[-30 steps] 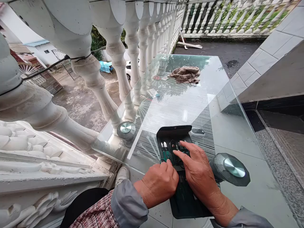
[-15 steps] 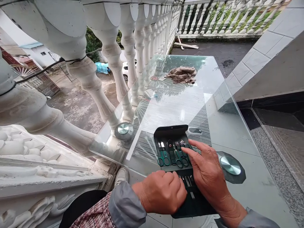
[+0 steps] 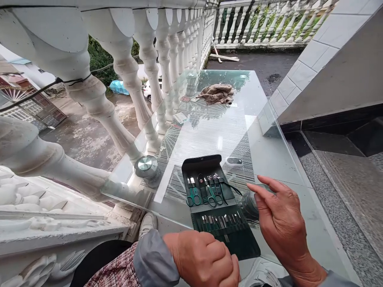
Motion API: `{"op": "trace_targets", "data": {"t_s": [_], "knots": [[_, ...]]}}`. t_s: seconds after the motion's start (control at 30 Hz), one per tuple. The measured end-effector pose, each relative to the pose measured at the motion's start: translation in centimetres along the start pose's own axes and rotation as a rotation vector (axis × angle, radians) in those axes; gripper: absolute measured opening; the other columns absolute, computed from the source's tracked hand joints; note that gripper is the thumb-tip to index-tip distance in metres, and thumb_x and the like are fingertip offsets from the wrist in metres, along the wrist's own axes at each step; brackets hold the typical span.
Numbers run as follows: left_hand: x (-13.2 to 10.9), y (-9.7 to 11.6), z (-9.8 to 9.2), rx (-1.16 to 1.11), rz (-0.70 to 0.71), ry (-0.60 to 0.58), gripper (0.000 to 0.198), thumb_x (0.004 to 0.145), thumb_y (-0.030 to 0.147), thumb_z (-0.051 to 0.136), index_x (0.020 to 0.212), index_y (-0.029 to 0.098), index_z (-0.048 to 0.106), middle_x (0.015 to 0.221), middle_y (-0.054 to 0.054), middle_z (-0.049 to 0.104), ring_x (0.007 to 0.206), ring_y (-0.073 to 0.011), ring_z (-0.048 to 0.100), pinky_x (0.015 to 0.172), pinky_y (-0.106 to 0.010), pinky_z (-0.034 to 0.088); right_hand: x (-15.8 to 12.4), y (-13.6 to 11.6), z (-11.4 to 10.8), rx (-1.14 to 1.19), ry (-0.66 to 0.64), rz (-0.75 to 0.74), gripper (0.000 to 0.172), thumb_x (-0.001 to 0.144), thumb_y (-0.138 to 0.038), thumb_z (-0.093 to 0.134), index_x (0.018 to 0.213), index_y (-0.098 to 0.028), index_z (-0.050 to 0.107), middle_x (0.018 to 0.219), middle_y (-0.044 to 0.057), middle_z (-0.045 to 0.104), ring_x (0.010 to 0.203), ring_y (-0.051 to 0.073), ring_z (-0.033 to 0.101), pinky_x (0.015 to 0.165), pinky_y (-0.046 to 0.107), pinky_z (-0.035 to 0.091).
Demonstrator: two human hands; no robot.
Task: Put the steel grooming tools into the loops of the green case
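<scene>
A dark green manicure case [image 3: 243, 243] lies unfolded on the glass table. Its upper panel holds green-handled scissors [image 3: 193, 199], a second pair of scissors [image 3: 214, 200] and nail clippers [image 3: 216, 188]. Several small metal tools [image 3: 221, 221] stand in a row of slots on the lower panel. My left hand [image 3: 206, 259] is closed at the case's near edge, knuckles up; whatever its fingers may hold is hidden. To the right of the case, my right hand [image 3: 283, 223] is raised over the glass with its fingers stretched and apart, holding nothing visible.
The glass table [image 3: 269, 155] carries a grey-and-white device [image 3: 234, 162] just beyond the case and a crumpled brown cloth [image 3: 217, 95] farther back. Round metal table supports [image 3: 146, 163] show under the glass. White balusters [image 3: 119, 71] line the left; a tiled wall [image 3: 314, 67] rises at right.
My right hand has moved right, away from the case, uncovering the clippers and a dark strap. My closed left hand has drawn lower, baring the row of small tools. The view has shifted slightly.
</scene>
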State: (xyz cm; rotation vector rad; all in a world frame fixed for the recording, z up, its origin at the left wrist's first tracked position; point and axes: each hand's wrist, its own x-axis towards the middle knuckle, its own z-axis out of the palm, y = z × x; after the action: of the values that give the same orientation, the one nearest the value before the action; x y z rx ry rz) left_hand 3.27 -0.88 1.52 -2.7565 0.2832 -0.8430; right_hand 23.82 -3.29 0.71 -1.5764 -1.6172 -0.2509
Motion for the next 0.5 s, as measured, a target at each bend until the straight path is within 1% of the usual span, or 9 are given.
{"op": "trace_targets", "data": {"t_s": [0.1,0.2,0.23,0.3,0.33,0.37,0.43,0.47,0.5], "knots": [[0.6,0.9,-0.2,-0.069,-0.041,-0.044,0.013,0.083,0.021,0.056,0.088,0.016,0.068,0.071,-0.004,0.065,0.05,-0.0086,0.053,0.038,-0.019,0.04,0.0,0.6,-0.5,0.02,0.009,0.0,0.024,0.086,-0.018,0.047,0.103,-0.024,0.064,0.112,0.008,0.058,0.106,0.024,0.053,0.094,0.046,0.04],[1.5,1.5,-0.5,-0.107,-0.104,-0.026,0.012,0.084,0.023,0.057,0.091,0.018,0.066,0.067,-0.002,0.064,0.047,-0.0078,0.05,0.038,-0.019,0.04,0.1,0.5,-0.6,0.058,-0.012,-0.017,0.024,0.086,-0.017,0.046,0.103,-0.023,0.063,0.109,0.008,0.058,0.106,0.023,0.052,0.094,0.045,0.04],[1.7,1.4,-0.6,-0.098,-0.107,-0.001,0.013,0.084,0.025,0.057,0.089,0.017,0.066,0.068,-0.002,0.064,0.047,-0.0081,0.051,0.038,-0.02,0.039,0.2,0.4,-0.6,0.069,-0.028,-0.025,0.024,0.087,-0.017,0.046,0.103,-0.023,0.062,0.109,0.008,0.059,0.106,0.023,0.052,0.094,0.044,0.04],[2.1,0.4,-1.0,-0.048,-0.12,0.092,0.018,0.086,0.028,0.055,0.084,0.014,0.067,0.072,-0.004,0.066,0.05,-0.0091,0.052,0.039,-0.021,0.038,0.2,0.1,-0.6,0.079,-0.059,-0.04,0.025,0.087,-0.017,0.045,0.105,-0.022,0.062,0.11,0.008,0.058,0.107,0.023,0.051,0.095,0.043,0.04],[2.2,-0.3,-1.2,-0.032,-0.173,0.086,0.018,0.087,0.028,0.055,0.084,0.014,0.066,0.072,-0.003,0.066,0.053,-0.0095,0.054,0.041,-0.021,0.04,0.3,0.0,-0.6,0.077,-0.068,-0.043,0.025,0.087,-0.018,0.045,0.105,-0.022,0.061,0.111,0.008,0.058,0.108,0.023,0.05,0.095,0.043,0.04],[2.1,-1.3,-1.3,-0.021,-0.335,0.06,0.017,0.088,0.025,0.053,0.085,0.014,0.065,0.071,-0.003,0.066,0.055,-0.0101,0.054,0.045,-0.023,0.043,0.3,0.0,-0.5,0.071,-0.074,-0.04,0.025,0.087,-0.019,0.044,0.106,-0.022,0.061,0.111,0.008,0.058,0.109,0.023,0.049,0.095,0.043,0.04],[1.4,-3.2,-1.6,-0.048,-0.739,-0.004,0.018,0.091,0.02,0.047,0.083,0.015,0.063,0.07,-0.001,0.064,0.061,-0.0103,0.056,0.057,-0.023,0.047,0.2,0.3,-0.4,0.052,-0.085,-0.016,0.026,0.088,-0.022,0.044,0.107,-0.022,0.061,0.112,0.008,0.058,0.11,0.024,0.048,0.095,0.044,0.039],[0.9,-4.1,-1.7,-0.058,-0.904,-0.036,0.016,0.09,0.021,0.049,0.081,0.016,0.062,0.071,-0.001,0.064,0.066,-0.0109,0.058,0.061,-0.023,0.047,0.1,0.6,-0.3,0.042,-0.099,-0.004,0.026,0.088,-0.023,0.043,0.107,-0.022,0.061,0.112,0.008,0.058,0.109,0.024,0.049,0.095,0.044,0.04],[0.2,-4.8,-1.7,-0.079,-1.034,-0.088,0.013,0.088,0.021,0.053,0.079,0.016,0.061,0.073,-0.001,0.064,0.069,-0.0111,0.058,0.063,-0.023,0.047,0.0,0.9,-0.1,0.035,-0.12,0.004,0.027,0.089,-0.025,0.042,0.107,-0.021,0.061,0.11,0.009,0.059,0.108,0.024,0.049,0.094,0.044,0.04]]}}
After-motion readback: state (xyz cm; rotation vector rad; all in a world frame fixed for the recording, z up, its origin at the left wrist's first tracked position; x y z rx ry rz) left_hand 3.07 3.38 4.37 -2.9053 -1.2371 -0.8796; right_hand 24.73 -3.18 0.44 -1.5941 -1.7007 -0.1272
